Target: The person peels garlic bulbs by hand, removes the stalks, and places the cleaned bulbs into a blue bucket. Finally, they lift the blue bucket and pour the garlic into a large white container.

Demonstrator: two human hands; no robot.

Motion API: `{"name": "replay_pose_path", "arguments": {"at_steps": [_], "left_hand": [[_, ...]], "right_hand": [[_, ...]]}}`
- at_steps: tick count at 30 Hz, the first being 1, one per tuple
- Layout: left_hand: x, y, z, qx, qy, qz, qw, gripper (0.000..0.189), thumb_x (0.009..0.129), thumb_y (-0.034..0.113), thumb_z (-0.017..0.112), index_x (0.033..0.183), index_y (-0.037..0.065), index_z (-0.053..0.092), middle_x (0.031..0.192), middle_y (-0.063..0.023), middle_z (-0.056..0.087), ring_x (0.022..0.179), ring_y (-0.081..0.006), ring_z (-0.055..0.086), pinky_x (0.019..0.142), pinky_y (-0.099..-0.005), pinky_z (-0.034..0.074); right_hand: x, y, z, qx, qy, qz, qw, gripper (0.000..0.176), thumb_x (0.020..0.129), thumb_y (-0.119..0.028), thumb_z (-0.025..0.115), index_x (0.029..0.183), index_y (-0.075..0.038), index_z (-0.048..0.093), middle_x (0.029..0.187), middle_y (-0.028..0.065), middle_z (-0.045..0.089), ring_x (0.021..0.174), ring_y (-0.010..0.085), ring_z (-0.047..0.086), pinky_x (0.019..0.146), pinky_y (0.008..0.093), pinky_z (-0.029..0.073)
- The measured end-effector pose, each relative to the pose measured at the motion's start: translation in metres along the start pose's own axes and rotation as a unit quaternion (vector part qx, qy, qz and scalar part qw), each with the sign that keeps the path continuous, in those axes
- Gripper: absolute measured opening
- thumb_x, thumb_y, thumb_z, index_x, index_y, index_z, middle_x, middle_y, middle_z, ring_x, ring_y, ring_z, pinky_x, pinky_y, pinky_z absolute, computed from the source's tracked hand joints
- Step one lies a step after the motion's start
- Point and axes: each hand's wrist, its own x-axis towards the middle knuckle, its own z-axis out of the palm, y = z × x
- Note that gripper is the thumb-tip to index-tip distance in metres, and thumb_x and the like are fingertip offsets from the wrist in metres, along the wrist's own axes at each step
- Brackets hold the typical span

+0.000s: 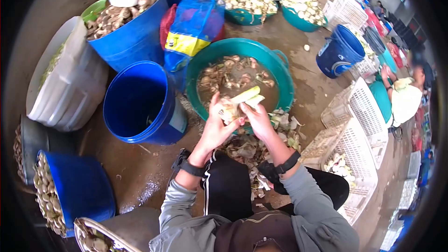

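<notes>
An onion-like bulb (227, 110) with pale brown skin is held up over the near rim of a green tub (198, 51). My left hand (215, 123) is closed around the bulb. My right hand (257, 120) pinches it at the base of its pale green stalk (246, 94), which points up and to the right. Whether a small tool is between my right fingers is hidden. Below my hands, brown unpeeled bulbs (212, 78) float in the tub's murky water. Loose papery peelings (249, 151) lie on the floor between my knees.
A blue bucket (161, 128) stands left of the tub. White crates (352, 144), one with pale bulbs (339, 165), are at the right. Behind are tubs of pale bulbs (247, 0) and another blue bucket (338, 53). A person (405, 98) sits far right.
</notes>
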Motion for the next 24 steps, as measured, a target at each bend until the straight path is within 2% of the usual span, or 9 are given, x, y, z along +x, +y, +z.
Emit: {"name": "replay_pose_path", "arguments": {"at_steps": [2,4,6,7,10,14,16,23,24], "left_hand": [[0.002,-0.001,-0.005,0.080,0.056,0.090,0.991,0.063,0.073,0.017,0.073,0.123,0.001,0.039,0.117,-0.0127,0.050,0.110,-0.0234,0.050,0.099,-0.0400,0.037],[0.003,-0.001,-0.015,-0.034,0.026,0.026,0.999,0.049,0.081,0.027,0.066,0.117,0.001,0.046,0.118,-0.0114,0.049,0.103,-0.0218,0.053,0.089,-0.0338,0.043],[0.002,-0.002,-0.015,-0.394,0.013,-0.190,0.899,0.045,0.089,0.034,0.059,0.117,0.001,0.047,0.120,-0.0086,0.049,0.101,-0.0183,0.053,0.085,-0.0320,0.045],[0.007,-0.005,-0.018,-0.424,-0.026,-0.246,0.871,0.049,0.092,0.033,0.058,0.125,0.002,0.040,0.119,-0.0085,0.051,0.097,-0.0154,0.054,0.082,-0.0308,0.046],[0.003,-0.011,-0.006,-0.251,0.078,-0.136,0.955,0.058,0.090,0.031,0.061,0.131,0.004,0.029,0.109,-0.0087,0.055,0.094,-0.0151,0.056,0.075,-0.0285,0.048],[0.001,-0.017,-0.001,-0.255,0.084,-0.185,0.945,0.049,0.089,0.033,0.062,0.123,0.011,0.034,0.094,-0.0019,0.055,0.079,-0.0080,0.056,0.057,-0.0196,0.046],[0.001,-0.011,0.001,-0.238,0.092,-0.200,0.946,0.046,0.088,0.036,0.062,0.119,0.013,0.036,0.093,0.0000,0.055,0.072,-0.0045,0.054,0.052,-0.0173,0.043],[-0.015,-0.040,-0.007,-0.429,0.020,-0.207,0.879,0.058,0.087,0.045,0.060,0.126,0.013,0.031,0.093,-0.0048,0.053,0.061,-0.0094,0.050,0.051,-0.0211,0.043],[-0.017,-0.046,-0.014,-0.488,-0.017,-0.193,0.851,0.067,0.086,0.048,0.060,0.132,0.009,0.031,0.104,-0.0075,0.054,0.073,-0.0120,0.055,0.058,-0.0253,0.047]], "right_hand": [[-0.002,0.002,0.000,0.057,-0.065,-0.014,0.996,0.020,0.092,-0.017,0.057,0.106,-0.003,0.058,0.080,-0.0005,0.059,0.057,0.0063,0.050,0.049,0.0226,0.043],[-0.007,-0.007,0.002,0.194,-0.166,0.010,0.967,0.021,0.094,-0.014,0.054,0.110,0.000,0.056,0.088,0.0029,0.061,0.072,0.0086,0.058,0.059,0.0240,0.047],[-0.004,-0.005,0.016,0.150,-0.102,-0.013,0.983,0.023,0.094,-0.012,0.052,0.113,0.001,0.054,0.094,0.0044,0.061,0.079,0.0102,0.059,0.065,0.0262,0.049],[-0.002,-0.003,0.016,0.148,-0.101,-0.013,0.984,0.023,0.094,-0.012,0.052,0.113,0.001,0.054,0.094,0.0044,0.061,0.079,0.0102,0.059,0.065,0.0262,0.049],[0.002,0.007,0.015,0.050,-0.049,-0.100,0.993,0.025,0.095,-0.012,0.052,0.115,0.001,0.054,0.097,0.0052,0.061,0.081,0.0112,0.059,0.070,0.0280,0.050],[-0.004,0.024,0.012,-0.080,-0.069,-0.135,0.985,0.030,0.095,-0.017,0.052,0.120,0.000,0.052,0.109,0.0045,0.060,0.096,0.0110,0.057,0.086,0.0277,0.045],[-0.009,0.009,0.017,0.012,-0.048,-0.042,0.998,0.030,0.095,-0.017,0.052,0.121,-0.001,0.052,0.106,0.0034,0.061,0.096,0.0102,0.056,0.084,0.0278,0.046],[-0.002,0.007,0.010,0.229,-0.046,0.018,0.972,0.032,0.097,-0.026,0.045,0.116,-0.001,0.052,0.099,0.0096,0.065,0.089,0.0205,0.065,0.081,0.0352,0.052],[0.002,0.011,0.005,0.317,-0.067,0.051,0.945,0.031,0.097,-0.027,0.045,0.115,-0.002,0.052,0.097,0.0094,0.065,0.089,0.0216,0.065,0.082,0.0368,0.052]]}}
